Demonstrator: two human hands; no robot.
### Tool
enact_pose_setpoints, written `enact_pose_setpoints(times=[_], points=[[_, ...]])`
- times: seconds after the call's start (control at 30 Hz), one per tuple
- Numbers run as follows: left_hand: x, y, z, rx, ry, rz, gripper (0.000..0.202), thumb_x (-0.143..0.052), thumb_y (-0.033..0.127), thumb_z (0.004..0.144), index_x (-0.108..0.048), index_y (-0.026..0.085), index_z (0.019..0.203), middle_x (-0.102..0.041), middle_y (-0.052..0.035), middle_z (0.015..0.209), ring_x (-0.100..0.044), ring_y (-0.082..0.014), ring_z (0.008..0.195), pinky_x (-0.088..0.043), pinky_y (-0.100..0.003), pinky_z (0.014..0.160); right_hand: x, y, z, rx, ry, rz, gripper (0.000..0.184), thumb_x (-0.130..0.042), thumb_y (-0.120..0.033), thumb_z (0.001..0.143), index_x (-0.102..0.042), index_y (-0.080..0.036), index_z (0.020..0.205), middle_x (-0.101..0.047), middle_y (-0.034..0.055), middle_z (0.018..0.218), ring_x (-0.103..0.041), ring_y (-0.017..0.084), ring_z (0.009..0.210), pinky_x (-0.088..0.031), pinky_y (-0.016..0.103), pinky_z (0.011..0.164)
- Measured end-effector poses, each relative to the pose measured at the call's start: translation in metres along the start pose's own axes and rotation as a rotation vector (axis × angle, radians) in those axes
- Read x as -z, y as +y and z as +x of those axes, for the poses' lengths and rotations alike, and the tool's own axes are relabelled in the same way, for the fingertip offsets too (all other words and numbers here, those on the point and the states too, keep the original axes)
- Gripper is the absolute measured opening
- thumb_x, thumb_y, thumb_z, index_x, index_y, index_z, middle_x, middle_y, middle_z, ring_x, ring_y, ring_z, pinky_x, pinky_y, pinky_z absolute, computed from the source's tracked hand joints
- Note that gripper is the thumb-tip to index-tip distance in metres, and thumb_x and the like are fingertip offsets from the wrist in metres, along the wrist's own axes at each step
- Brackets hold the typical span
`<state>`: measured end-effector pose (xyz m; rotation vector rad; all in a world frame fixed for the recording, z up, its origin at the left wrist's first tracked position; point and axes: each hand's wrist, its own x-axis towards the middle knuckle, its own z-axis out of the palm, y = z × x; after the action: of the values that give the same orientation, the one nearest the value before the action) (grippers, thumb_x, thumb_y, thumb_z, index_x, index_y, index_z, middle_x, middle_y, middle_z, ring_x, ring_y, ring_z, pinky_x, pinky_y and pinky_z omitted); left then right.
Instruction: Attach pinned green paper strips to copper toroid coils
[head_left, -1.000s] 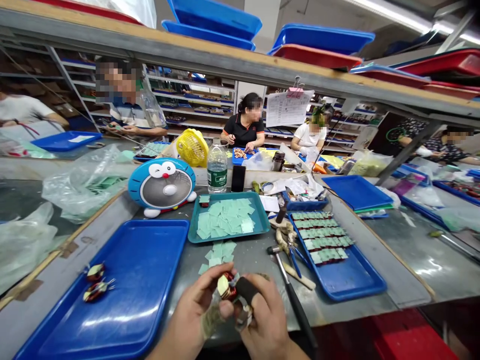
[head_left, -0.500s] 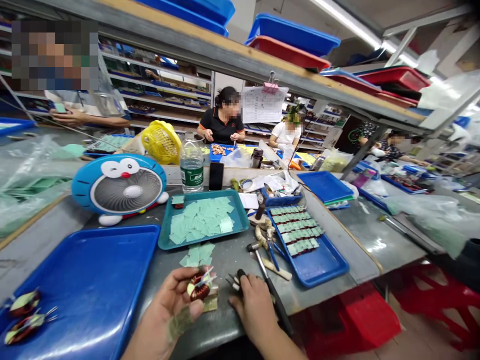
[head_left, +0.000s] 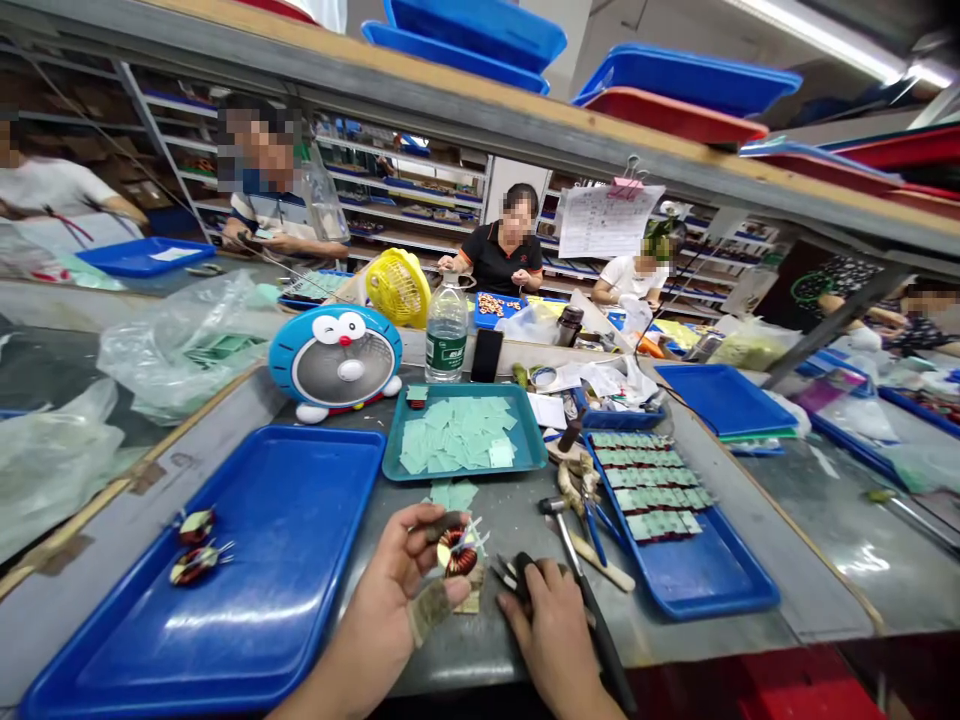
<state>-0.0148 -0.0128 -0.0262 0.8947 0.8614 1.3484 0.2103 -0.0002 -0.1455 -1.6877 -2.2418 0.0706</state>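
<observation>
My left hand (head_left: 394, 598) is closed round a small copper-wound coil (head_left: 457, 556) with thin wire legs, held just above the grey bench near its front edge. My right hand (head_left: 551, 635) rests beside it, fingers wrapped round black-handled pliers (head_left: 513, 573) whose tips point toward the coil. A few green squares (head_left: 452, 493) lie just beyond the coil. Two more wound coils (head_left: 194, 545) sit at the left end of a large blue tray (head_left: 292, 560).
A teal tray (head_left: 529, 452) holds green squares; a blue tray (head_left: 712, 580) at right holds rows of green parts. A hammer (head_left: 577, 580), cutters, a cartoon fan (head_left: 336, 362), a water bottle (head_left: 445, 333) and plastic bags (head_left: 180, 345) crowd the bench. Several people work at benches beyond.
My hands have parted: the pliers came off the coil and my right hand dropped to the bench. The view swung right, then back left.
</observation>
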Motion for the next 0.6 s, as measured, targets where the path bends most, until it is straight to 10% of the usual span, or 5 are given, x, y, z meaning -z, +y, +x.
enact_pose_setpoints(times=[0.37, 0.6], points=[[0.004, 0.005, 0.006, 0.116, 0.058, -0.136, 0.058, -0.086, 0.030, 0.082, -0.063, 0.026, 0.135, -0.071, -0.0091, 0.126, -0.068, -0.0241, 0.117, -0.052, -0.035, 0.103, 0.056, 0.112, 0.071, -0.226, -0.058, -0.177, 0.038, -0.059, -0.037, 0.099, -0.064, -0.008, 0.123, -0.062, 0.0225, 0.130, -0.061, 0.034, 0.113, -0.044, 0.043, 0.101], [0.008, 0.013, 0.003, 0.244, 0.006, -0.558, 0.030, -0.079, 0.034, 0.090, -0.077, 0.022, 0.117, -0.073, -0.0150, 0.131, -0.069, -0.0291, 0.122, -0.053, -0.039, 0.105, 0.054, 0.102, 0.097, -0.323, -0.157, -0.171, 0.038, -0.071, -0.019, 0.082, -0.063, -0.010, 0.118, -0.073, 0.0173, 0.098, -0.067, 0.036, 0.101, -0.042, 0.053, 0.097]])
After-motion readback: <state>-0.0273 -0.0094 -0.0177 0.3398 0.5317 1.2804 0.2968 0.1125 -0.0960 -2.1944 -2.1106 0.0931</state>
